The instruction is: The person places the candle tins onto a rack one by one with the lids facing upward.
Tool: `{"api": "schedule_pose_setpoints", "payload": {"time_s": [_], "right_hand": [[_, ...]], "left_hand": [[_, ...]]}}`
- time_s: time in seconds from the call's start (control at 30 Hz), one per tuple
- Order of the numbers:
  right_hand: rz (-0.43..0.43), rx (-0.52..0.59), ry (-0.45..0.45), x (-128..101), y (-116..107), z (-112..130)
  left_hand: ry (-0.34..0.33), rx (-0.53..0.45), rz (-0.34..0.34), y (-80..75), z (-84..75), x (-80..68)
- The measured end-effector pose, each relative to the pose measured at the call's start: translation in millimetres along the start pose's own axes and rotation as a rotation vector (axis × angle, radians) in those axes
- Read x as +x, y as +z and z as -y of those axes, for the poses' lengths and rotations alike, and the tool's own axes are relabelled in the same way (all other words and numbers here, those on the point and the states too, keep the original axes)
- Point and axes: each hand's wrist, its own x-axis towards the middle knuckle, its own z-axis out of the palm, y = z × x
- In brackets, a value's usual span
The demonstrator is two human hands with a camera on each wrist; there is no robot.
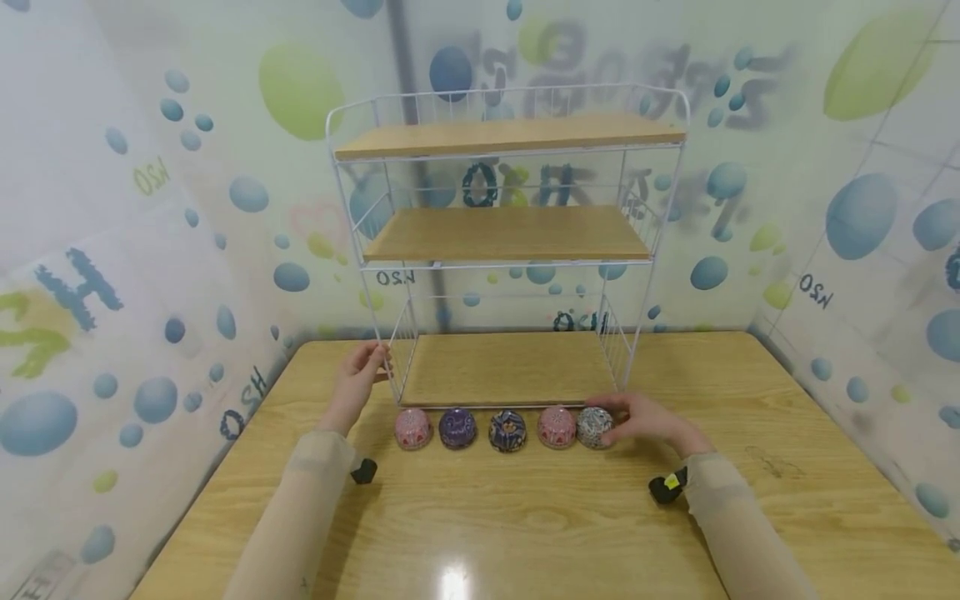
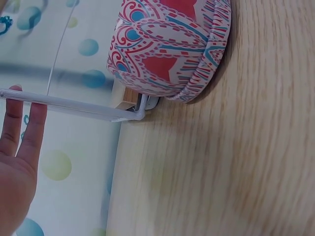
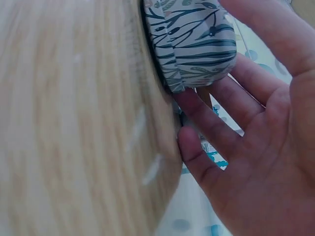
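Observation:
A row of several small round patterned tins stands on the wooden table [image 1: 525, 525] in front of a white wire rack [image 1: 510, 235] with three wooden shelves. My right hand [image 1: 639, 419] cups the rightmost tin, white with dark leaves [image 1: 592, 427]. In the right wrist view that tin [image 3: 192, 44] sits between my thumb and curled fingers [image 3: 211, 123]. My left hand [image 1: 362, 367] rests with straight fingers against the rack's left front post. The left wrist view shows those fingers [image 2: 22, 132] on the white wire [image 2: 74, 104], beside the leftmost pink tin [image 2: 172, 44].
Between the two end tins stand a purple tin [image 1: 457, 427], a dark blue one [image 1: 507, 430] and another pink one [image 1: 557, 427]. All three rack shelves are bare. Bubble-patterned walls close in the table on the back and both sides.

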Motion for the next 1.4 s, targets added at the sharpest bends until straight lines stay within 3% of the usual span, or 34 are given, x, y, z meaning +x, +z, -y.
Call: {"api": "schedule_pose_setpoints", "payload": {"time_s": [0.27,0.63,1.2,1.4], "right_hand": [[0.018,-0.011,-0.004,1,7,-2],[-0.002,-0.01,0.007,2,5,0],[-0.034,-0.021,-0.018,0,-5,0],[-0.057,-0.025,-0.001,1,-10,8]], "left_hand": [[0.006,0.027,-0.016,-0.5,-2.0,-3.4],[0.017,0.018,-0.022,-4.6,27.5,5.2],[0.009,0.002,-0.014,-3.9,25.1,8.7],[0.034,-0.001,-0.024,-3.7,28.1,8.4]]}}
